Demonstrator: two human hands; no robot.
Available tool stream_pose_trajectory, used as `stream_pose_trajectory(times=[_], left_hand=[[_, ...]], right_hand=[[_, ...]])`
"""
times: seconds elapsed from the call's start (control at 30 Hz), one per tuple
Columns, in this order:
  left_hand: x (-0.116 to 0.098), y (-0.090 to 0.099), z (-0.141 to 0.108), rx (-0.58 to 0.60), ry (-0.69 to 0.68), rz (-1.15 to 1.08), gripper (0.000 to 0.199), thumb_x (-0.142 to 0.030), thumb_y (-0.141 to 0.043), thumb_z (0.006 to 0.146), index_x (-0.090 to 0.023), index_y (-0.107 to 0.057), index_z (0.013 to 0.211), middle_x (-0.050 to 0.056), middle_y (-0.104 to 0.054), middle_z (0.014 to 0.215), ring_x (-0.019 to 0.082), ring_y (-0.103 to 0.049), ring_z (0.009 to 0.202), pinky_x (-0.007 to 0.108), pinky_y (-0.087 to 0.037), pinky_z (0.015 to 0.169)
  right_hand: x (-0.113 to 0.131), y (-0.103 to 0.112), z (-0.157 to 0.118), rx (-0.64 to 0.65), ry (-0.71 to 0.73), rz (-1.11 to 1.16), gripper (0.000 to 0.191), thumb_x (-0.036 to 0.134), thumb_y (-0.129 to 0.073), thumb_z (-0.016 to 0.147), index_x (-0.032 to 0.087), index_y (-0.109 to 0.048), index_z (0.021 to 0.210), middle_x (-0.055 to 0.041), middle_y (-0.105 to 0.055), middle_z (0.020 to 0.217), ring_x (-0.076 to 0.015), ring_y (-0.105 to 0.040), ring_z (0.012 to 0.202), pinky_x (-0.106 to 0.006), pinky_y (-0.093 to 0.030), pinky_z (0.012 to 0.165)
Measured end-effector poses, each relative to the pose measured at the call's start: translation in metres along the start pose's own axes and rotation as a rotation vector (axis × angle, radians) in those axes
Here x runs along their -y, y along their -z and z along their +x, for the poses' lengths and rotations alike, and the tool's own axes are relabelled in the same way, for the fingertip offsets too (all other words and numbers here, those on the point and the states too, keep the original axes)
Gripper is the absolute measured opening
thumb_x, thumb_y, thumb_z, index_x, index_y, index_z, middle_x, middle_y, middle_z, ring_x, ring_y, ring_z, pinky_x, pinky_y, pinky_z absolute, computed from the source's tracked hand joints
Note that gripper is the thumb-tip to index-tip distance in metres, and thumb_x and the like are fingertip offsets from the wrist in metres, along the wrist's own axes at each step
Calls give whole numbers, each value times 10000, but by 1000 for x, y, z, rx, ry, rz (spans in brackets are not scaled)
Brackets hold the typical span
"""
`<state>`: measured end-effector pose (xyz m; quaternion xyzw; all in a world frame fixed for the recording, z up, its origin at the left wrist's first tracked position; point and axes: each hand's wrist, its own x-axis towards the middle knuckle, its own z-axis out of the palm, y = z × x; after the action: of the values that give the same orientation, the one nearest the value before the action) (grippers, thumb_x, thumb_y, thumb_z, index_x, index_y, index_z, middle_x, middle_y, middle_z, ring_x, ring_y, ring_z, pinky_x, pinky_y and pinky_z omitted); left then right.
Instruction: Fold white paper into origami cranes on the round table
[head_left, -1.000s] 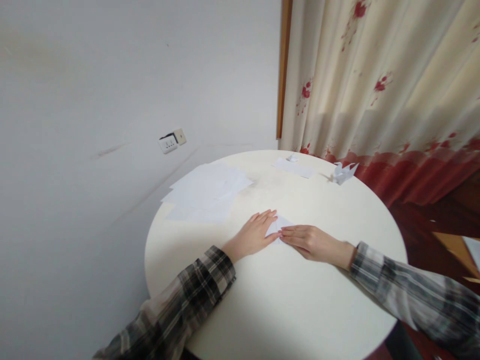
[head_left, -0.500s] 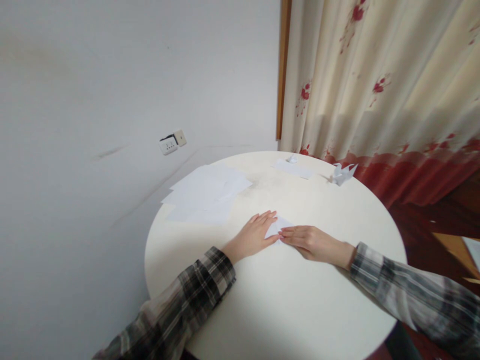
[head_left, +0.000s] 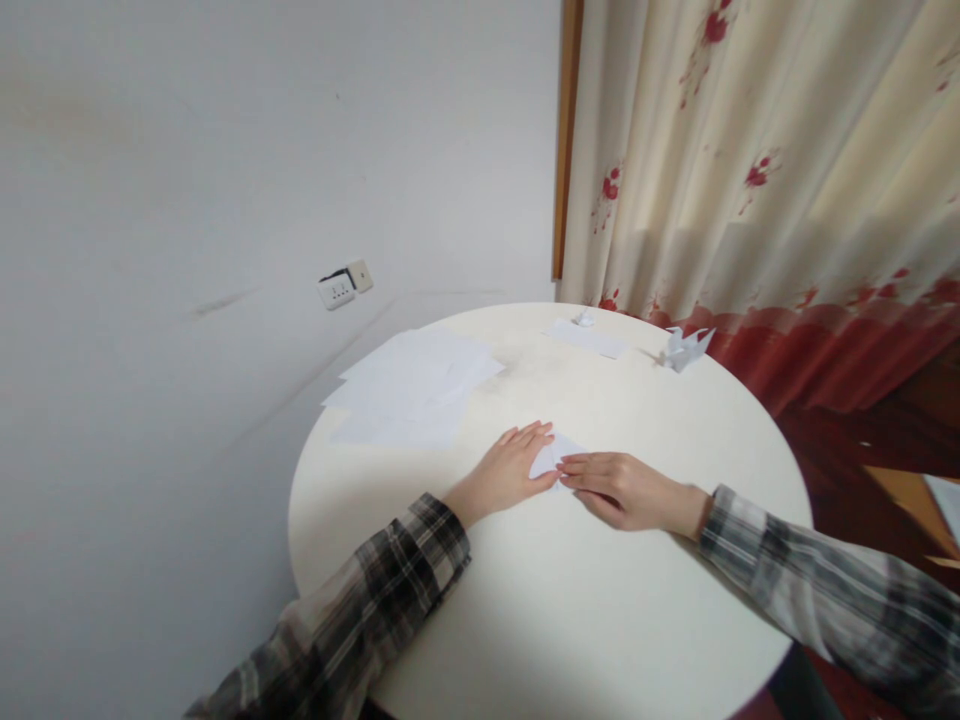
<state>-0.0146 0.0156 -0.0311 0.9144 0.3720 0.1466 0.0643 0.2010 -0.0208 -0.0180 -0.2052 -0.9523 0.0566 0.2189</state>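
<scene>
The folded piece of white paper [head_left: 543, 460] lay flat on the round white counter [head_left: 585, 620], near its middle, partly covered by both hands. The left hand [head_left: 508, 472] rested palm down over its left side, fingers stretched toward the far corner and thumb reaching along the near part; its grip was loose and flat, closed on nothing. The right hand [head_left: 626, 488] came from the other side, its fingertips on the paper just beside the left thumb. Whether its grip pinched the paper or only pressed it, I could not tell.

Beyond the left hand, a spread of overlapping white sheets [head_left: 416, 370] covered the far left of the counter. Toward the far edge lay a smaller sheet [head_left: 589, 339], with a small crumpled-looking paper piece [head_left: 583, 319] at its back. A bird-shaped paper figure [head_left: 684, 350] stood to the right, near the rim. Past the counter were a pale wall [head_left: 187, 180] with a socket [head_left: 337, 291] and a cream curtain [head_left: 720, 180] with red flowers.
</scene>
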Motion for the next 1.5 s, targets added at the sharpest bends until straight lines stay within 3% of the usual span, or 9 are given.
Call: stream_pose_trajectory(times=[0.17, 0.33, 0.43, 0.57, 0.93, 1.13, 1.33, 1.5], left_hand=[[1, 1, -1, 21, -10, 3, 456, -425, -404, 870, -185, -396, 1258, 62, -355, 1402, 193, -267, 1312, 392, -217, 1065], [0, 3, -2, 39, -12, 42, 477, -448, -412, 855, -197, -406, 1262, 53, -355, 1403, 198, -275, 1308, 384, -220, 1065], [-3, 2, -3, 29, -18, 84, 499, -433, -430, 841, -188, -396, 1274, 65, -359, 1400, 203, -288, 1302, 382, -234, 1057], [-6, 1, -5, 3, -55, 117, 495, -391, -434, 832, -171, -395, 1275, 70, -368, 1395, 196, -286, 1303, 359, -257, 1045], [-8, 1, -6, 0, -86, 154, 501, -344, -444, 820, -184, -388, 1292, 69, -417, 1362, 209, -359, 1260, 356, -300, 1020], [-2, 0, -7, 1, -81, 153, 500, -357, -432, 828, -193, -385, 1298, 67, -398, 1376, 208, -354, 1265, 363, -302, 1020], [-16, 1, -4, 14, -66, 148, 492, -355, -420, 832, -209, -383, 1300, 52, -386, 1386, 199, -337, 1276, 355, -300, 1023], [-19, 2, -2, 15, -61, 160, 497, -362, -412, 835, -208, -375, 1307, 53, -382, 1388, 199, -334, 1278, 357, -302, 1022]], right_hand=[[0, 1, 2, 0, -12, 85, 314, 135, -406, 857, 120, -588, 1112, -124, -642, 1084, -177, -521, 1130, -351, -417, 992], [-7, 4, 6, -79, -120, 236, 264, 205, -398, 895, 166, -627, 1021, -85, -663, 1010, -162, -578, 1015, -320, -466, 906], [-16, 4, 4, -121, -216, 148, 264, 239, -413, 892, 177, -626, 1035, -93, -635, 1035, -179, -560, 998, -342, -462, 882], [-29, 4, 0, -60, -265, 57, 291, 238, -441, 872, 171, -597, 1108, -112, -574, 1077, -191, -525, 998, -346, -447, 881], [-31, 8, 7, 82, -173, -155, 328, 161, -427, 838, 144, -593, 1120, -114, -568, 933, -196, -516, 852, -337, -456, 758], [-23, 18, -9, 77, -166, -68, 325, 124, -437, 818, 161, -611, 1090, -100, -586, 943, -173, -538, 851, -299, -462, 754], [-10, 33, -41, 34, -192, -23, 319, 127, -435, 824, 171, -614, 1085, -103, -586, 1001, -160, -560, 863, -282, -477, 758], [-11, 36, -58, 21, -153, -71, 327, 144, -440, 827, 173, -593, 1115, -112, -584, 1088, -183, -556, 990, -318, -481, 838]])
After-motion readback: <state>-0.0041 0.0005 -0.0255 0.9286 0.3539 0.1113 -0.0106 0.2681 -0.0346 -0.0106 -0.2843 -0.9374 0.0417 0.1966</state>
